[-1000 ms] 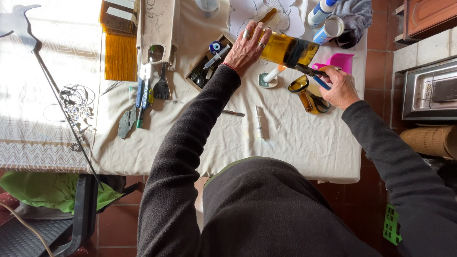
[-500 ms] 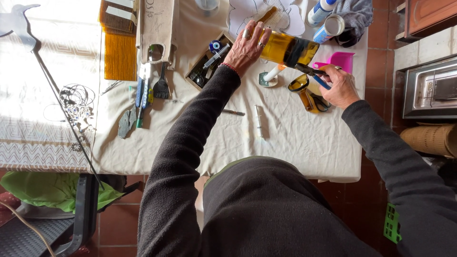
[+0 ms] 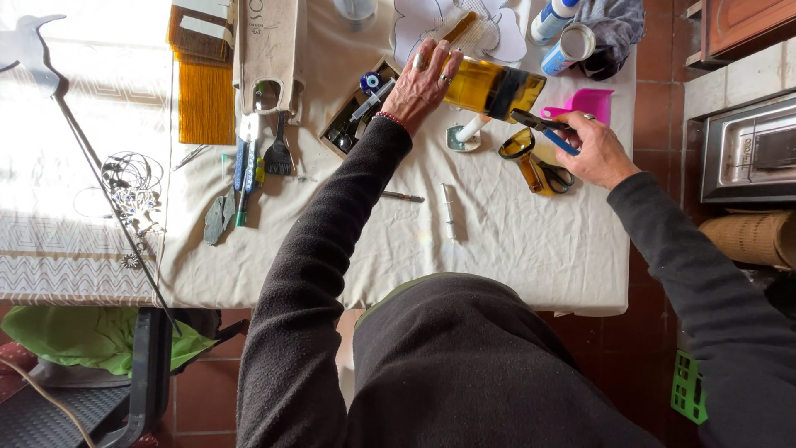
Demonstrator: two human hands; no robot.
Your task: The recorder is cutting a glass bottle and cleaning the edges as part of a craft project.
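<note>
Sideways above the cloth-covered counter [image 3: 497, 249], the amber glass bottle [image 3: 489, 85] runs left to right, cut end rightward. The left hand [image 3: 423, 79] clamps its body from above; the right hand [image 3: 597, 149], just beyond that end, closes on blue-handled pliers [image 3: 543, 129] touching the rim.

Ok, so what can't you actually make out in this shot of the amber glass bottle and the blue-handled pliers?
Head view, the only one:
- Amber glass bottle: the left hand covers its far end.
- Blue-handled pliers: the grip is buried in the right hand; whether the tips touch glass is too small to tell.
- Small wooden box: contents too small, partly under the left wrist.
- Table's near edge: hidden by the person's body.
</note>
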